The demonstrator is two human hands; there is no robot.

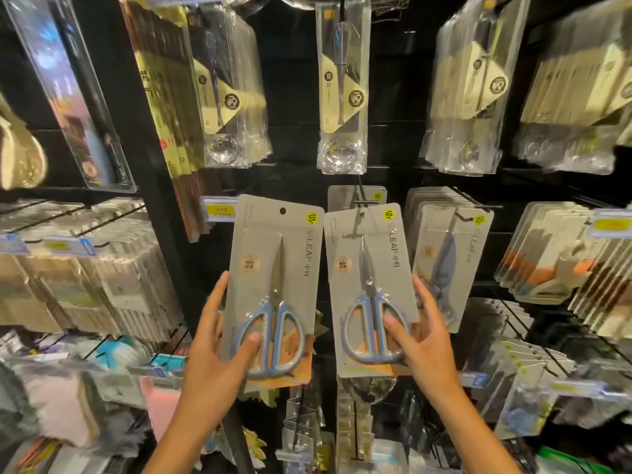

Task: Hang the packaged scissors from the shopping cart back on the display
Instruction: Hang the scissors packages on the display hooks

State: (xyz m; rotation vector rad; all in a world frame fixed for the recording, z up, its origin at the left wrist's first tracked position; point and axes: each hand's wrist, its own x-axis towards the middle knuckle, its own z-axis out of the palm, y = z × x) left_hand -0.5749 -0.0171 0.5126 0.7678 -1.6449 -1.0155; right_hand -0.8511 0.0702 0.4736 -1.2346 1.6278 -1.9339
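A person faces a dark shop display wall crowded with hanging packages. On the left, the left hand (pixel 219 340) grips a packaged pair of blue-handled scissors (pixel 273 289) by its lower edge, thumb across the front and fingers curled behind, holding the card upright so its hang hole (pixel 282 211) is free at the top. Just beside it, the right hand (pixel 422 333) pinches a second scissors package (pixel 371 289) the same way; its top sits at a metal peg (pixel 363 200), apparently being threaded on (whether the hole is already over the peg is unclear). A matching card (pixel 345 196) hangs behind it. Further right, more scissors cards (pixel 451 254) crowd a neighbouring hook, and bagged ladles (pixel 343 83) dangle close above, limiting room.
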